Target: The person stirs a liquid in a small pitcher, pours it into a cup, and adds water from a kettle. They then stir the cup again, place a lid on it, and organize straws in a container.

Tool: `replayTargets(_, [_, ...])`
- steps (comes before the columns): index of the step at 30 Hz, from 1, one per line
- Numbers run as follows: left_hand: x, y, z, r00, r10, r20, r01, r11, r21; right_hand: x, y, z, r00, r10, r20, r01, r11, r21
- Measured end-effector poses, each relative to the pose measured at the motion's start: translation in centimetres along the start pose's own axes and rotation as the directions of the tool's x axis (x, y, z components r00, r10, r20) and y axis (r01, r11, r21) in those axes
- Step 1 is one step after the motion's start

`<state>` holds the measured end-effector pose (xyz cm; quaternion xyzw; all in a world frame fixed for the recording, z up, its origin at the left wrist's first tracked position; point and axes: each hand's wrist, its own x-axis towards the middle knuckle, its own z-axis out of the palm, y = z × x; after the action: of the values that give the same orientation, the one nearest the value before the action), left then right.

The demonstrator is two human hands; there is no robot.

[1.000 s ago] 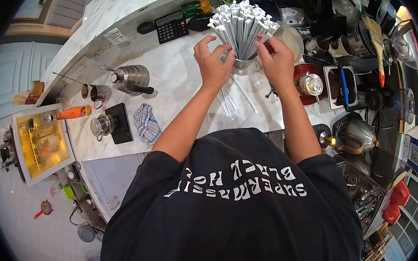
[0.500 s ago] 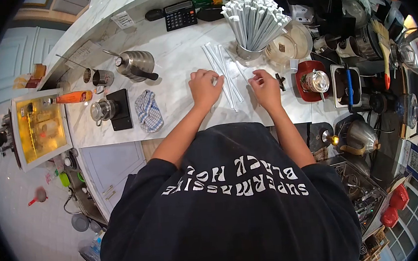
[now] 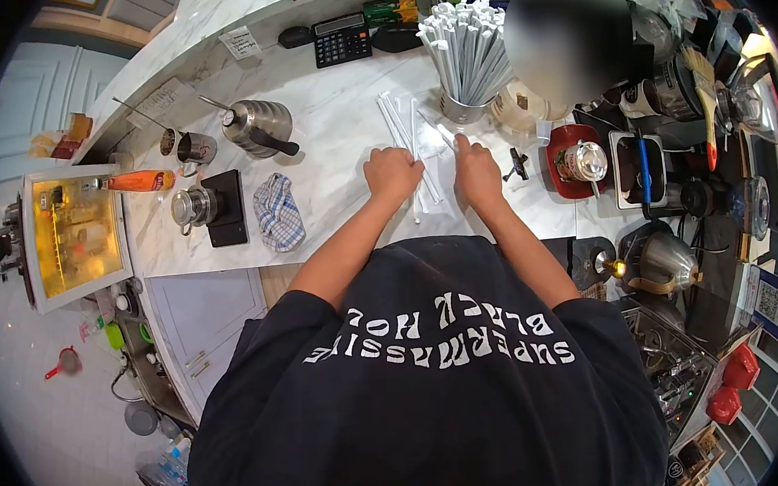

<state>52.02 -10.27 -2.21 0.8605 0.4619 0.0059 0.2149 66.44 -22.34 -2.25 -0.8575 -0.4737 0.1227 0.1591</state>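
Observation:
On the marble counter (image 3: 329, 184) lies a loose group of white straws (image 3: 394, 119), seemingly paper-wrapped. My left hand (image 3: 393, 175) rests against them with its fingers curled in; what they hold, if anything, is hidden. Closed around the near end of one straw (image 3: 440, 129) is my right hand (image 3: 479, 172), just right of the group. Beyond my hands stands a metal cup (image 3: 465, 109) packed with upright straws (image 3: 466, 54). A small dark object (image 3: 516, 165) lies to the right of my right hand.
Left of my hands are a checked cloth (image 3: 278, 212), a black scale (image 3: 225, 208) and a gooseneck kettle (image 3: 258, 128). A calculator (image 3: 342, 40) sits at the back. On the right are a red tray (image 3: 563, 185) and a metal container (image 3: 628, 195). A round blur covers the upper right.
My right hand has moved slightly left and closed around the straw. My left hand has shifted a little right, its fingers more curled. The view has shifted slightly.

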Motion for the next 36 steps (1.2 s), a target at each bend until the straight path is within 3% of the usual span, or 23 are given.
replayTargets(3, [-0.8, -1.1, -0.6, 0.999, -0.047, 0.01, 0.048, 0.984, -0.173, -0.1, 1.1, 0.2, 0.997, 0.077, 0.014, -0.078, 0.991, 0.109])
replayTargets(5, [-1.7, -1.5, -1.7, 0.995, -0.097, 0.011, 0.096, 0.946, -0.311, -1.1, 0.6, -2.7, 0.999, 0.054, -0.007, -0.051, 0.975, 0.216])
replayTargets(9, [-3.3, -1.5, -4.3, 0.981, -0.192, 0.027, 0.172, 0.792, -0.586, -1.7, 1.2, -6.0, 0.999, 0.052, -0.006, -0.045, 0.906, 0.42])
replayTargets(12, [-3.3, -0.8, -5.8, 0.984, -0.127, -0.128, -0.003, 0.696, -0.718, -1.4, -0.2, -11.0, 0.997, 0.07, -0.034, -0.037, 0.814, 0.58])
replayTargets(14, [-2.7, 0.5, -8.0, 0.981, -0.063, -0.182, -0.089, 0.689, -0.719, -0.8, -1.5, -13.8, 0.992, 0.09, -0.09, -0.003, 0.728, 0.686])
replayTargets(17, [-1.7, 2.6, -10.9, 0.974, -0.045, -0.22, -0.14, 0.645, -0.752, 2.0, -1.4, -14.7, 0.938, 0.125, -0.323, 0.18, 0.619, 0.764])
replayTargets(21, [0.3, 5.1, -12.9, 0.924, -0.008, -0.383, -0.304, 0.593, -0.746, 4.6, -2.1, -14.7, 0.838, 0.198, -0.509, 0.311, 0.594, 0.742])
replayTargets(23, [1.2, 6.4, -13.5, 0.9, 0.009, -0.435, -0.354, 0.597, -0.72, 5.0, -1.9, -14.0, 0.842, 0.171, -0.511, 0.281, 0.67, 0.687])
replayTargets(27, [3.2, 8.2, -12.8, 0.932, 0.014, -0.362, -0.299, 0.595, -0.746, 4.8, -1.3, -11.9, 0.886, 0.162, -0.435, 0.162, 0.771, 0.616])
replayTargets(31, [5.0, 9.1, -10.7, 0.903, 0.089, -0.421, -0.39, 0.583, -0.713, 4.6, -2.0, -12.4, 0.868, 0.253, -0.428, 0.122, 0.727, 0.676])
replayTargets(34, [5.0, 9.7, -10.6, 0.931, 0.05, -0.361, -0.316, 0.606, -0.73, 4.7, -2.2, -13.4, 0.853, 0.269, -0.448, 0.131, 0.72, 0.681])
replayTargets(36, [5.3, 9.7, -10.8, 0.907, 0.092, -0.41, -0.37, 0.638, -0.676, 5.3, -1.8, -13.3, 0.845, 0.259, -0.468, 0.136, 0.741, 0.657])
